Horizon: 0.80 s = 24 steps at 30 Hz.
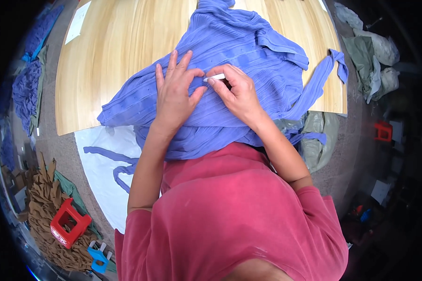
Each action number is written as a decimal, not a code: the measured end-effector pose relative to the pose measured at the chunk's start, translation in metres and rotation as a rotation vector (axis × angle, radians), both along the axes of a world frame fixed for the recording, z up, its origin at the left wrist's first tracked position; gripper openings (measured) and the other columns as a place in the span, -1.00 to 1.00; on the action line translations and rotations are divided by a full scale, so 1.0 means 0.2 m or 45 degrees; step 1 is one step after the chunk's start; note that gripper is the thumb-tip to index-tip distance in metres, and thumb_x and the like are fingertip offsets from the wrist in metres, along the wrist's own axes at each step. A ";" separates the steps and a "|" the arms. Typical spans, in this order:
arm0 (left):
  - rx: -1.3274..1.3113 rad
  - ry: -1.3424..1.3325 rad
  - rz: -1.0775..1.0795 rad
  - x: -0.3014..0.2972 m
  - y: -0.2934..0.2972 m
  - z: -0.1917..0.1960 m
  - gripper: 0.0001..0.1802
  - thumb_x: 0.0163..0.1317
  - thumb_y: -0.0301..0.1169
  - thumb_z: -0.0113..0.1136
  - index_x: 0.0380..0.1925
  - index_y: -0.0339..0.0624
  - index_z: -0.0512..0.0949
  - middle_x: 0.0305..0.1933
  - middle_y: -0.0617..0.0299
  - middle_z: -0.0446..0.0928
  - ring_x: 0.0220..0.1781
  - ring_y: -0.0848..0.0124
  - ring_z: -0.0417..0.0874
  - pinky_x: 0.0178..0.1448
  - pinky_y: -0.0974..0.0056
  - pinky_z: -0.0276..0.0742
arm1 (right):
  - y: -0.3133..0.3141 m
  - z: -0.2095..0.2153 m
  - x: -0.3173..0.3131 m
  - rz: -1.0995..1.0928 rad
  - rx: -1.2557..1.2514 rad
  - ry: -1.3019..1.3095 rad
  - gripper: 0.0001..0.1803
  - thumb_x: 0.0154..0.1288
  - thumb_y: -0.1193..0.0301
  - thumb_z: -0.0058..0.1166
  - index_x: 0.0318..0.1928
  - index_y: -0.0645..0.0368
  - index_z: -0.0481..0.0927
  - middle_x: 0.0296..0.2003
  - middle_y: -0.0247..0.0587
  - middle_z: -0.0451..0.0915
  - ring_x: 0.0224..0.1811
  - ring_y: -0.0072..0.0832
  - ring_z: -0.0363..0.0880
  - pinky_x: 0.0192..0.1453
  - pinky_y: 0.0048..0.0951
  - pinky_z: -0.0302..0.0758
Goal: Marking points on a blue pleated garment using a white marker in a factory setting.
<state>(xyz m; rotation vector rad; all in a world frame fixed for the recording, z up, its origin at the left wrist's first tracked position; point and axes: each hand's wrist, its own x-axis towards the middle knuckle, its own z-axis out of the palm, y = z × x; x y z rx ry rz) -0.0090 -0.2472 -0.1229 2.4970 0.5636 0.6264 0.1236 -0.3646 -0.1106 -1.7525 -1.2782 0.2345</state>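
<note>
A blue-violet garment [229,56] of ribbed, crinkled fabric lies spread over the table, and its near part hangs over the edge against my body. Small dark marks dot a smoother strip across it. My left hand [176,96] rests on the cloth with several fingers stretched out. Its thumb and index finger curve toward each other, with a gap between them. Pinched in my right hand [237,91] is a short white marking pen [216,77]. Its tip points left, at the fabric by my left fingertips; whether it touches is hard to tell.
The wood-grain table [122,51] carries white paper [78,22] at its far left. Fabric ties [316,84] trail off right. A red stool [70,223] stands on a brown fabric heap [44,201] at lower left. Filled bags [380,47] lie on the right-hand floor.
</note>
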 end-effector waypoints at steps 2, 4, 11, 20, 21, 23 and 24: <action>0.002 -0.002 0.001 0.00 0.00 0.00 -0.66 0.00 -0.36 0.43 -0.18 -0.02 0.58 0.42 0.11 0.29 0.56 0.03 0.07 0.49 -0.35 -0.16 | 0.01 -0.01 0.00 0.015 0.005 -0.034 -0.89 0.24 0.49 0.20 -0.21 0.20 0.62 -0.36 -0.20 0.60 -0.32 -0.33 0.59 -0.24 -0.38 0.49; 0.008 0.007 -0.005 0.00 0.01 0.00 -0.66 0.01 -0.35 0.42 -0.18 -0.03 0.58 0.42 0.10 0.29 0.55 0.03 0.08 0.49 -0.35 -0.15 | 0.02 -0.02 0.00 0.018 0.012 -0.056 -0.89 0.23 0.50 0.20 -0.23 0.20 0.62 -0.36 -0.21 0.61 -0.31 -0.32 0.59 -0.24 -0.37 0.49; 0.024 0.000 0.005 -0.01 0.01 0.00 -0.65 0.00 -0.35 0.43 -0.17 -0.04 0.58 0.42 0.09 0.29 0.55 0.03 0.08 0.49 -0.34 -0.14 | 0.06 0.00 -0.01 -0.065 -0.129 -0.527 -0.93 0.27 0.46 0.18 -0.29 0.18 0.59 -0.45 -0.24 0.59 -0.41 -0.43 0.55 -0.35 -0.40 0.46; -0.027 0.057 -0.088 -0.08 0.12 0.01 -0.66 0.01 -0.35 0.43 -0.16 0.04 0.61 0.46 0.17 0.27 0.58 0.10 0.04 0.55 -0.21 -0.24 | -0.32 -0.18 0.26 -0.075 -0.019 0.498 -0.88 0.44 0.41 0.06 -0.21 0.21 0.54 -0.43 -0.44 0.53 -0.35 -0.73 0.44 -0.24 -0.65 0.40; -0.028 0.064 -0.092 -0.08 0.11 0.02 -0.68 0.02 -0.38 0.41 -0.17 0.04 0.61 0.46 0.17 0.27 0.58 0.09 0.04 0.54 -0.23 -0.24 | -0.34 -0.19 0.24 -0.106 -0.062 0.251 -0.87 0.44 0.42 0.07 -0.23 0.23 0.55 -0.43 -0.44 0.54 -0.35 -0.72 0.46 -0.24 -0.65 0.41; -0.028 0.070 -0.087 -0.06 0.10 0.05 -0.71 0.04 -0.40 0.39 -0.19 0.03 0.62 0.46 0.16 0.28 0.58 0.07 0.05 0.54 -0.25 -0.24 | -0.33 -0.17 0.21 -0.117 -0.057 0.173 -0.87 0.43 0.42 0.07 -0.24 0.24 0.55 -0.43 -0.43 0.55 -0.35 -0.72 0.47 -0.25 -0.65 0.42; -0.033 0.072 -0.077 -0.05 0.09 0.07 -0.74 0.05 -0.42 0.37 -0.21 0.02 0.62 0.45 0.16 0.29 0.58 0.06 0.05 0.53 -0.27 -0.23 | -0.31 -0.16 0.19 -0.124 -0.060 0.092 -0.87 0.43 0.43 0.08 -0.24 0.25 0.55 -0.44 -0.42 0.55 -0.36 -0.72 0.47 -0.26 -0.65 0.42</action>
